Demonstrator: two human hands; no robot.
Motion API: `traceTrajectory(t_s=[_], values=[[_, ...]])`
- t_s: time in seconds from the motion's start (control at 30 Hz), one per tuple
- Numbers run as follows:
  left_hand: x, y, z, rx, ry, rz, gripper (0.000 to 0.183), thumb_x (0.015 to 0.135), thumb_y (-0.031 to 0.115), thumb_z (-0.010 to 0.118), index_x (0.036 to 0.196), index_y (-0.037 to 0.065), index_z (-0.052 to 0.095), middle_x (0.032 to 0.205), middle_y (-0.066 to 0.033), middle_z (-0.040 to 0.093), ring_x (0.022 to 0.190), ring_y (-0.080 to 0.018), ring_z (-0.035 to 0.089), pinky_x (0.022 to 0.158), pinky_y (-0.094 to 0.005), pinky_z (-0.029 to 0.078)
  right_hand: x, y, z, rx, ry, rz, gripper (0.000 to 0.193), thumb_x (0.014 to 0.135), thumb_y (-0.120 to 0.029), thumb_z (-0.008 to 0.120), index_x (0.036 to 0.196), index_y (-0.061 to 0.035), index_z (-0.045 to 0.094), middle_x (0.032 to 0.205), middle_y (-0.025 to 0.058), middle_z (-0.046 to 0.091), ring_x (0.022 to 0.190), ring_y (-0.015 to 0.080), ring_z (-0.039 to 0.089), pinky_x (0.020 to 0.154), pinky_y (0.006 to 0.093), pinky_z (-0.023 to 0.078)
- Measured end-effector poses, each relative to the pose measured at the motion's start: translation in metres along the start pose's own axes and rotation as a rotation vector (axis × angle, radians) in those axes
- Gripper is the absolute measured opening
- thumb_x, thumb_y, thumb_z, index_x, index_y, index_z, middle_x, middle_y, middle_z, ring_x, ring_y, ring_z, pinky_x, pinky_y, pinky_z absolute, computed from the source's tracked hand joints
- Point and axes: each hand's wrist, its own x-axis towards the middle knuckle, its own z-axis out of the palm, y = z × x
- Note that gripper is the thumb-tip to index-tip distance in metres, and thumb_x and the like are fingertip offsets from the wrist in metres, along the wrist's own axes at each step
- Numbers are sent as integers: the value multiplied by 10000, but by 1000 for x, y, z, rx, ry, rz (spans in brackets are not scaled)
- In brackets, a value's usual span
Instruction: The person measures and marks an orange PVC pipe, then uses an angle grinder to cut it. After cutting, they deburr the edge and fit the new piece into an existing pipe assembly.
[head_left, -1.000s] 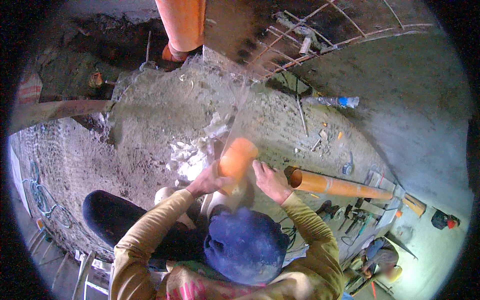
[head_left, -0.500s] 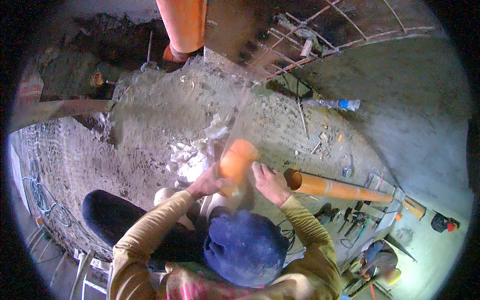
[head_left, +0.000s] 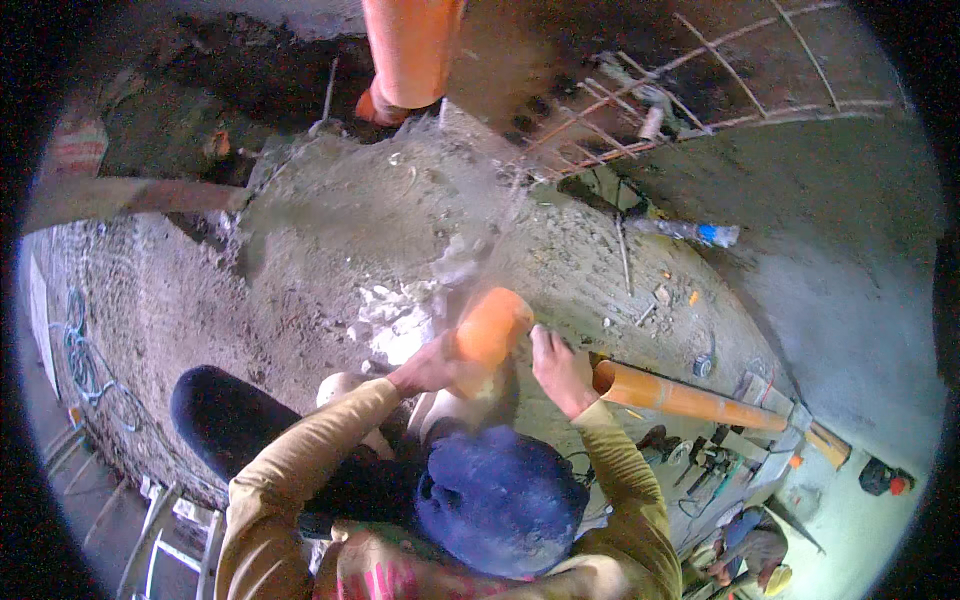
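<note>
I judge the short orange pipe [head_left: 492, 325], central in my view, light and stiff, smooth enough to slip, best grasped around its wall. The left hand [head_left: 428, 366] grips it from eight o'clock; the right hand [head_left: 562, 372], at four, curls beside its rim, contents unclear. White rubble [head_left: 395, 322] lies toward nine.

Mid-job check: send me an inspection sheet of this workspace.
Surface: rough, dusty ground strewn with debris.
Job's things: short orange pipe at centre.
Clutter: white lumps left of the short orange pipe; longer orange pipe and tools to the right.
Hands: left hand grips the short orange pipe; right hand near its far end, grip unclear.
Cables: bluish coiled line at far left; cable or hose, cannot tell.
Surroundings: rebar grid, grey wall, ladder, another person at lower right.
</note>
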Motion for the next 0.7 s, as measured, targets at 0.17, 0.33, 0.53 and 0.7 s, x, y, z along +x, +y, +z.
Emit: traceTrajectory(t_s=[0.17,0.33,0.53,0.7], values=[[0,-1,1,67,32,5,747,836,268,827,1428,-3,461,1293,-101,647,1153,-193,627,996,-377,515,-2,12,7,34,-138,240,221,893,-90,616,1109,-70,574,882,151,673,738,352,697,624,447,584],[-14,2,13,597,223,96,724,848,328,774,1439,39,472,1300,-142,637,1173,-288,630,990,-424,504,-11,18,18,167,90,143,89,934,-81,605,1019,-70,582,818,180,665,702,386,683,598,474,573],[-12,15,-1,697,248,126,798,804,409,796,1449,70,470,1297,-151,637,1181,-301,633,1004,-430,493,-23,3,36,222,134,123,169,1000,-172,561,1136,-73,578,833,196,680,679,384,697,542,482,572],[-8,25,-15,434,41,113,963,759,432,850,1503,63,363,1401,-177,578,1286,-305,573,1095,-428,444,-30,4,41,176,110,34,295,945,-110,598,1222,-10,580,964,193,670,790,362,694,629,444,584]])
